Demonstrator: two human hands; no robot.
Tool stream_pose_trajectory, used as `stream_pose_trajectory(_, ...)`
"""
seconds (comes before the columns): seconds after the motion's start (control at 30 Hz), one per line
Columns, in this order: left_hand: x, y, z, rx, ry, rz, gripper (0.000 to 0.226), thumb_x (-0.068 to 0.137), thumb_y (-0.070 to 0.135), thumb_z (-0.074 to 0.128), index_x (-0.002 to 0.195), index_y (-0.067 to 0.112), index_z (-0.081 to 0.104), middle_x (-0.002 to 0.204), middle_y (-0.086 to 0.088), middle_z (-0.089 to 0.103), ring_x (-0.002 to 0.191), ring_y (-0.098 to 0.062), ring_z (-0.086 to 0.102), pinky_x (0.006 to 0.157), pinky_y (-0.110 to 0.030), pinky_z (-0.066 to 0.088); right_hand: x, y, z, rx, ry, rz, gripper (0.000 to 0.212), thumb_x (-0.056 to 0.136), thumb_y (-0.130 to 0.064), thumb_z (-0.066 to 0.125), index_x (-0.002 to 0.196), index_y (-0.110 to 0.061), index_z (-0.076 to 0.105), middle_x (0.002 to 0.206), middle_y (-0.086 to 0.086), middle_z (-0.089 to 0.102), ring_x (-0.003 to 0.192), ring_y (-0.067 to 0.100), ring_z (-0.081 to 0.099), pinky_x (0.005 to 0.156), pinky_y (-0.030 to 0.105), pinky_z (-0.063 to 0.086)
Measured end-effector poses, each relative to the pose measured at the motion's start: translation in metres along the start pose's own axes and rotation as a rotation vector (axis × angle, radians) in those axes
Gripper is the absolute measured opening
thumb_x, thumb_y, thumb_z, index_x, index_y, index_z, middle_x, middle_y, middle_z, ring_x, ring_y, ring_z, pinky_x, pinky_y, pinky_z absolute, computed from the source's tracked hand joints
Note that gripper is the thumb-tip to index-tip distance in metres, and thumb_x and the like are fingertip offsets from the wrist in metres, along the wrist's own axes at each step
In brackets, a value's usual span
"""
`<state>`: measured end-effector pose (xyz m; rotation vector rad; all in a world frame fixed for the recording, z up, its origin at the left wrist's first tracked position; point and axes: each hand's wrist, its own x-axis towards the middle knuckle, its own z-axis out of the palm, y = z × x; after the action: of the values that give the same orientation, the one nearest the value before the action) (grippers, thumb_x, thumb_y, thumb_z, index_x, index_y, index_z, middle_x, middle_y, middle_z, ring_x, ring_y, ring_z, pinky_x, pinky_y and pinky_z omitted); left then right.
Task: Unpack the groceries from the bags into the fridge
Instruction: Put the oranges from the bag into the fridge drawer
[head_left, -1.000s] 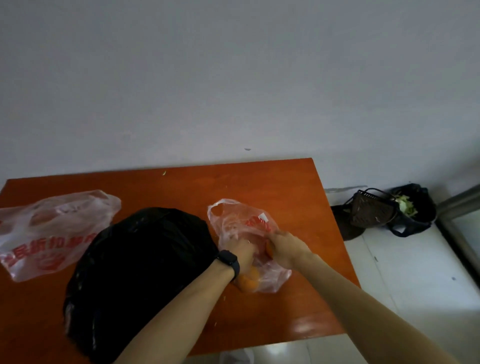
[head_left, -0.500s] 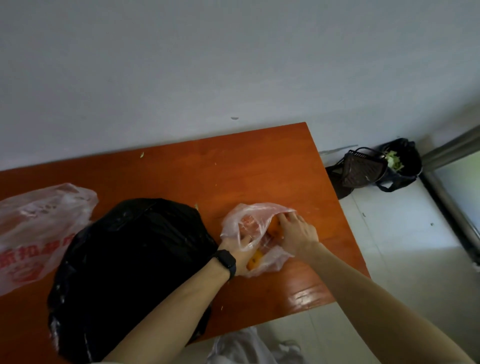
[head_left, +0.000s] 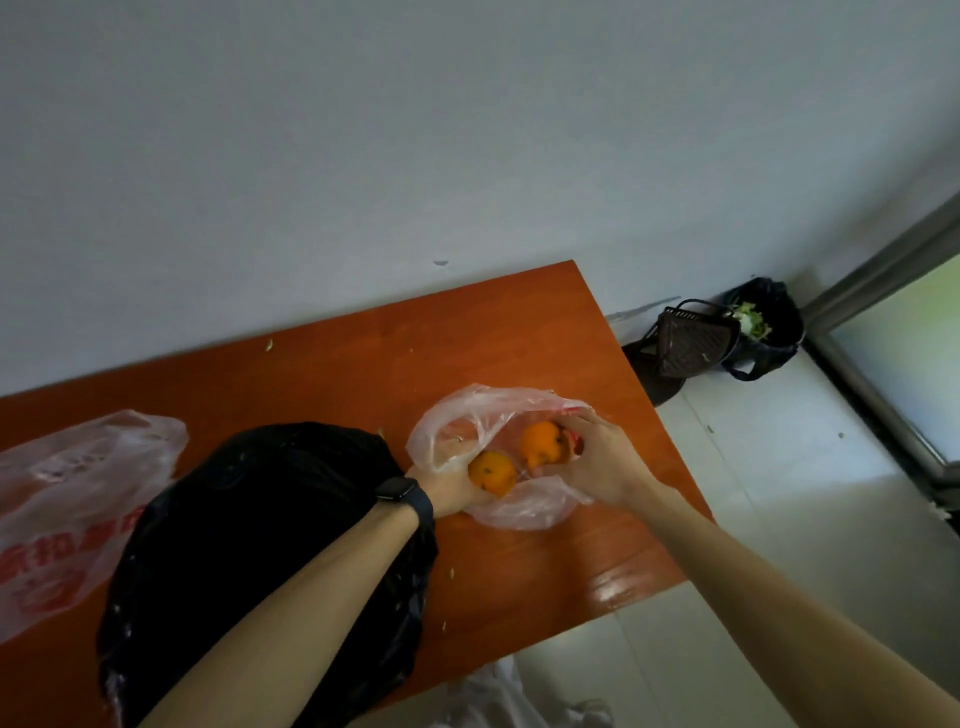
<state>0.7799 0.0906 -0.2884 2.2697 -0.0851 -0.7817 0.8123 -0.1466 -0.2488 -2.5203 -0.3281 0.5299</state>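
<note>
Farthest out to the left of the left hand, a clear plastic bag with red print (head_left: 78, 519) lies slumped on the orange-brown table (head_left: 415, 353). Between that bag and the left forearm sits a big black bag (head_left: 260, 545), and the forearm passes over its right half. A dark wristwatch (head_left: 402, 493) is strapped just behind the left hand (head_left: 447, 486).

The left hand reaches into the mouth of a small clear bag (head_left: 519, 506), with the thin film draped over its back. Its fingers are hidden behind the plastic and the first orange (head_left: 492, 472), which sits right at its finger end (touching it, as far as the view shows). Whether the fingers curl round that fruit or lie loose cannot be told.

Just to the right, and a little farther from the body, the second orange (head_left: 543, 444) is in the right hand (head_left: 602, 462). The fingers curve over its top and the thumb comes in beneath, so the hand grips it. The two oranges lie side by side between the hands, both within the opened small bag, near the right end of the table.

Beyond the right hand, off the table and down on the pale floor by the wall, a dark woven basket (head_left: 693, 338) leans against a black bin bag (head_left: 769, 322) holding green scraps. Near the body, under the table's near edge between the arms, a bit of white plastic (head_left: 498, 701) shows on the floor.
</note>
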Motion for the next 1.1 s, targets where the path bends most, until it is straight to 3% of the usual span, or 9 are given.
stream_pose_trajectory(0.1, -0.001, 0.009, -0.006, -0.06, 0.013, -0.034, 0.088, 0.069, 0.048, 0.079, 0.144, 0.045, 0.034, 0.107, 0.012, 0.064, 0.092, -0.022, 0.067, 0.074, -0.047, 0.06, -0.008, -0.008, -0.015, 0.03, -0.002, 0.001, 0.067, 0.072, -0.059, 0.08, 0.129, -0.032, 0.058, 0.108, -0.012, 0.065, 0.091, 0.011, 0.061, 0.071, 0.015, 0.046)
stream_pose_trajectory(0.27, -0.009, 0.029, -0.005, -0.204, 0.113, 0.004, 0.088, 0.077, 0.029, 0.083, 0.15, 0.029, 0.033, 0.115, 0.009, 0.062, 0.102, -0.012, 0.062, 0.084, -0.03, 0.055, -0.029, -0.009, -0.024, -0.333, 0.091, -0.041, 0.074, 0.073, -0.075, 0.06, 0.135, -0.036, 0.05, 0.13, -0.01, 0.061, 0.116, 0.021, 0.05, 0.097, 0.04, 0.039)
stream_pose_trajectory(0.33, -0.013, 0.041, -0.001, -0.242, 0.119, -0.022, 0.072, 0.08, 0.028, 0.08, 0.141, 0.032, 0.042, 0.111, 0.008, 0.064, 0.098, -0.009, 0.062, 0.084, -0.028, 0.055, -0.039, -0.009, -0.028, -0.347, 0.111, -0.062, 0.077, 0.073, -0.076, 0.058, 0.138, -0.037, 0.047, 0.133, -0.01, 0.059, 0.118, 0.02, 0.048, 0.1, 0.039, 0.036)
stream_pose_trajectory(0.43, -0.025, 0.062, 0.002, -0.159, 0.137, -0.057, 0.016, 0.084, 0.032, 0.075, 0.096, 0.028, 0.065, 0.086, 0.007, 0.068, 0.076, -0.005, 0.062, 0.071, -0.013, 0.052, -0.055, -0.012, -0.04, -0.119, 0.171, -0.017, 0.086, 0.07, -0.075, 0.064, 0.143, -0.032, 0.047, 0.133, -0.008, 0.059, 0.121, 0.018, 0.049, 0.102, 0.039, 0.041)
stream_pose_trajectory(0.47, -0.029, 0.068, 0.002, -0.142, 0.147, -0.05, 0.015, 0.084, 0.034, 0.075, 0.09, 0.023, 0.068, 0.08, 0.008, 0.068, 0.072, -0.005, 0.063, 0.068, -0.013, 0.052, -0.062, -0.013, -0.046, -0.05, 0.195, -0.008, 0.087, 0.068, -0.074, 0.067, 0.141, -0.029, 0.049, 0.132, -0.007, 0.06, 0.119, 0.016, 0.051, 0.101, 0.038, 0.045)
stream_pose_trajectory(0.6, -0.046, 0.1, 0.0, -0.194, 0.159, -0.039, 0.026, 0.074, 0.049, 0.079, 0.094, 0.035, 0.072, 0.089, 0.016, 0.074, 0.087, -0.005, 0.068, 0.084, -0.029, 0.057, -0.099, -0.012, -0.069, 0.099, 0.299, 0.0, 0.08, 0.066, -0.067, 0.075, 0.133, -0.027, 0.056, 0.122, -0.008, 0.063, 0.103, 0.01, 0.06, 0.088, 0.032, 0.053)
stream_pose_trajectory(0.7, -0.06, 0.127, 0.005, -0.205, 0.129, -0.043, 0.04, 0.08, 0.054, 0.074, 0.113, 0.031, 0.067, 0.09, 0.013, 0.07, 0.086, -0.008, 0.065, 0.077, -0.022, 0.052, -0.143, -0.002, -0.082, 0.164, 0.386, 0.017, 0.078, 0.066, -0.062, 0.078, 0.133, -0.028, 0.057, 0.12, -0.008, 0.063, 0.101, 0.01, 0.061, 0.085, 0.028, 0.051)
stream_pose_trajectory(0.87, -0.088, 0.167, 0.046, -0.138, 0.231, -0.007, 0.067, 0.081, 0.045, 0.077, 0.135, 0.017, 0.05, 0.122, 0.0, 0.061, 0.104, -0.015, 0.06, 0.095, -0.035, 0.051, -0.239, 0.028, -0.09, 0.189, 0.482, 0.052, 0.08, 0.066, -0.062, 0.079, 0.135, -0.029, 0.055, 0.121, -0.009, 0.061, 0.1, 0.007, 0.059, 0.085, 0.027, 0.052)
stream_pose_trajectory(1.1, -0.137, 0.276, 0.158, 0.088, 0.188, 0.325, 0.078, 0.072, 0.048, 0.084, 0.137, 0.022, 0.048, 0.133, -0.004, 0.049, 0.117, -0.021, 0.052, 0.098, -0.035, 0.047, -0.403, 0.095, -0.088, 0.157, 0.698, 0.242, 0.078, 0.071, -0.054, 0.082, 0.138, -0.031, 0.049, 0.132, -0.005, 0.054, 0.102, 0.011, 0.057, 0.088, 0.03, 0.052)
